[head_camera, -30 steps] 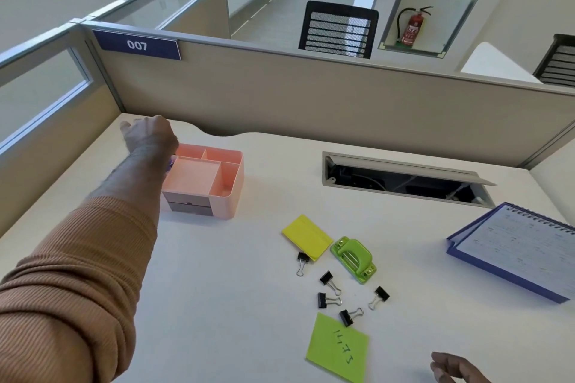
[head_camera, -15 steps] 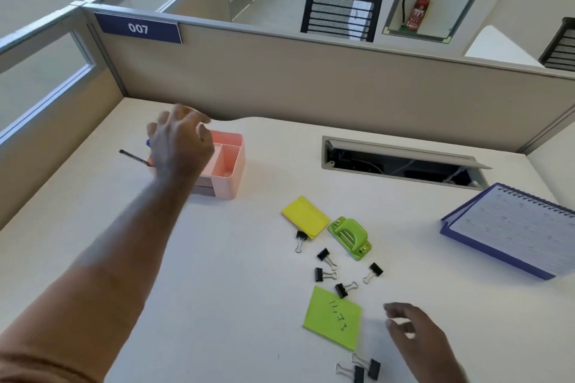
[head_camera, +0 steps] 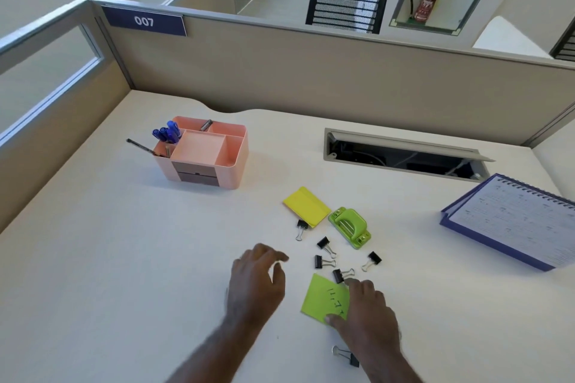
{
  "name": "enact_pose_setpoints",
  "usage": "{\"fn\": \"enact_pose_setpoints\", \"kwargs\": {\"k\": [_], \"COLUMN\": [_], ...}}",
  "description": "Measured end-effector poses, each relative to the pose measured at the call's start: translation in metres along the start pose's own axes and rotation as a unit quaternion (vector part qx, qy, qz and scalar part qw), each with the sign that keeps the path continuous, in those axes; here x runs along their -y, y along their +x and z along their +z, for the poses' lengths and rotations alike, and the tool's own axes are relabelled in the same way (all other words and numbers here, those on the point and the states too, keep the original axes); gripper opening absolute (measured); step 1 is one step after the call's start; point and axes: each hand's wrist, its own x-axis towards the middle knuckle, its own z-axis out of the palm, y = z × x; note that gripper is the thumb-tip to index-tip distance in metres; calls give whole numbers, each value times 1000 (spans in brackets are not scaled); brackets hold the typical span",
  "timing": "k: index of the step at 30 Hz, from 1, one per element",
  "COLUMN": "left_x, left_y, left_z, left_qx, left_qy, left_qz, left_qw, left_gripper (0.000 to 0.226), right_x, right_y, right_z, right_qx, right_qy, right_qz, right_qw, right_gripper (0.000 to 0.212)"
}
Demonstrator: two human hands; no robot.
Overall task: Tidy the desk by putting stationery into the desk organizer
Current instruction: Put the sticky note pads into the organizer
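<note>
right hand (head_camera: 370,309) on green note (head_camera: 323,298)

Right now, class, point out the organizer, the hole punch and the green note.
organizer (head_camera: 238,162), head view, on its right outer wall
hole punch (head_camera: 350,227), head view, on its top handle
green note (head_camera: 322,298), head view, on its bare left half

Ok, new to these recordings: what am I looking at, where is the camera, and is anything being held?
No machine here: a person's two bare hands, filmed by a wide-angle camera worn on the head, looking down at a desk. The pink organizer already holds blue pens. Loose on the desk: a yellow pad, a green hole punch, black binder clips, a calendar. The right hand rests on a green sticky note; the left hand hovers empty. Nothing is lifted.
</note>
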Motion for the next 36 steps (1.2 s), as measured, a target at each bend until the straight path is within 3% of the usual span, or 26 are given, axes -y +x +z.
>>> {"fn": "enact_pose_setpoints", "kwargs": {"k": [6,11,15,21,26,28,32,36], "left_x": [-8,-12,-13,-16,-14,-11,3,11], "left_y": [-22,-28,-27,-13,4,18,64,126], "left_z": [12,20,24,12,-18,-39,-94,-152], "left_qx": [59,124,201,227,257,246,150,13], "left_qy": [-7,-15,-26,-201,-262,-245,-165,-63], "left_qz": [-38,-64,-96,-158,-173,-158,-111,-32], "left_qw": [998,990,975,940,914,924,969,997], "left_gripper": [25,29,39,21,12,12,24,18], "right_x": [-2,-8,-16,-21,-22,-31,-60,-83], "right_y": [5,12,16,12,7,8,2,-11], "right_z": [-3,-6,-17,-37,-44,-41,-35,-15], "right_qx": [15,29,59,104,96,64,0,-50], "right_qy": [23,143,301,432,480,484,394,303], "right_qz": [16,20,-3,-38,-42,-19,22,14], "right_qw": [999,989,952,895,871,873,919,952], "right_gripper": [70,35,11,11,6,8,8,33]}}
